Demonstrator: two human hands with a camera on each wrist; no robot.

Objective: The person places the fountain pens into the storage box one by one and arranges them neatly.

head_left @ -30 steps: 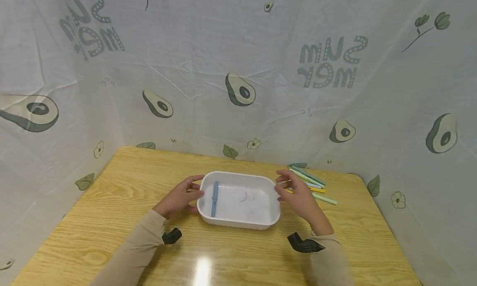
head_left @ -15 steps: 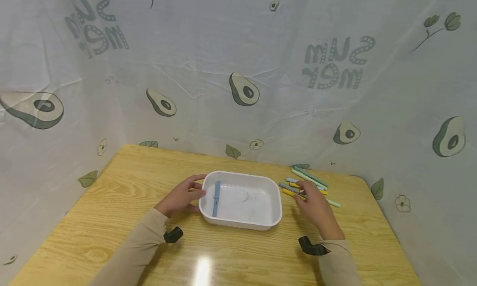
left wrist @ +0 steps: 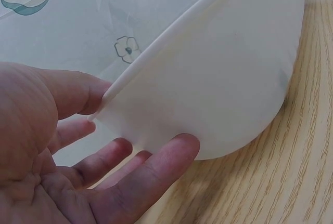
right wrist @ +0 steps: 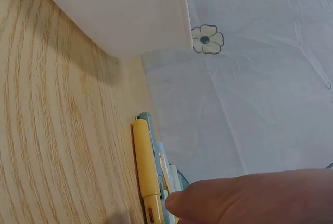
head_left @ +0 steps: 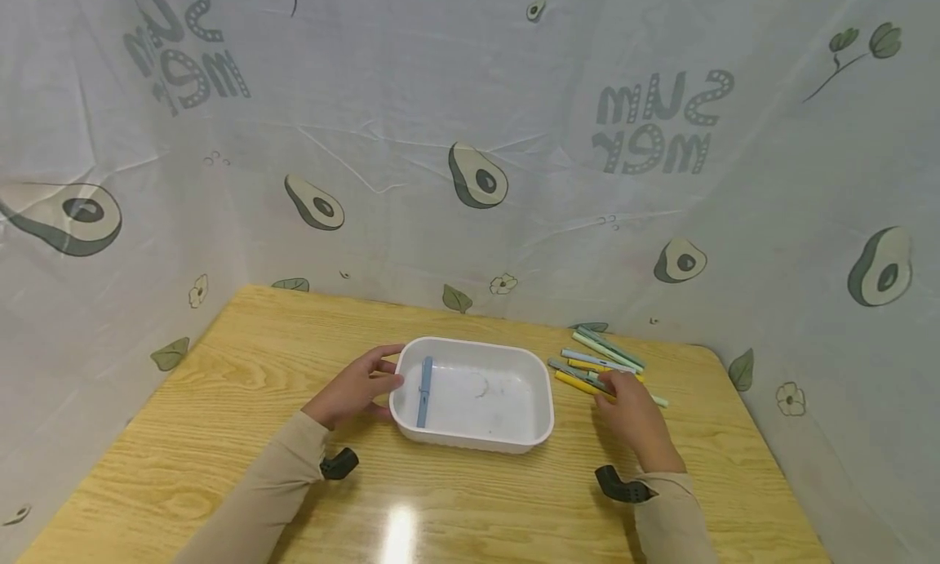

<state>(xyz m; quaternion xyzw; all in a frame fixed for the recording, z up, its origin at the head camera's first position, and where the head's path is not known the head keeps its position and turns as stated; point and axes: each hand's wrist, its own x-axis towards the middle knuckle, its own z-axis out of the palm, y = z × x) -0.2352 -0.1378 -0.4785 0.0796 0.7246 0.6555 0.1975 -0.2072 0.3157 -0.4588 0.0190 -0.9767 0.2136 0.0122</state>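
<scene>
My left hand [head_left: 360, 388] holds the left end of a white plastic tray [head_left: 470, 443]. In the left wrist view, the thumb [left wrist: 78, 91] lies at the rim and the other fingers rest against the outer wall. A blue pen [head_left: 424, 393] lies inside the tray at its left end. To the right of the tray, my right hand [head_left: 635, 413] reaches down over a loose group of pens, its fingertips at them. A yellow pen [right wrist: 145, 159] lies nearest in the right wrist view, beside a teal pen [right wrist: 145, 116]. Whether the fingers pinch a pen is hidden.
Pale green [head_left: 598, 345] and dark green [head_left: 609, 346] pens lie further back on the wooden table [head_left: 470, 507]. A light blue pen [head_left: 587, 358] lies among them. A printed cloth [head_left: 396, 246] hangs around the table's back and sides.
My right hand has moved from the tray's right end to the pens, then slightly further right among them. The left hand and the tray have stayed in place.
</scene>
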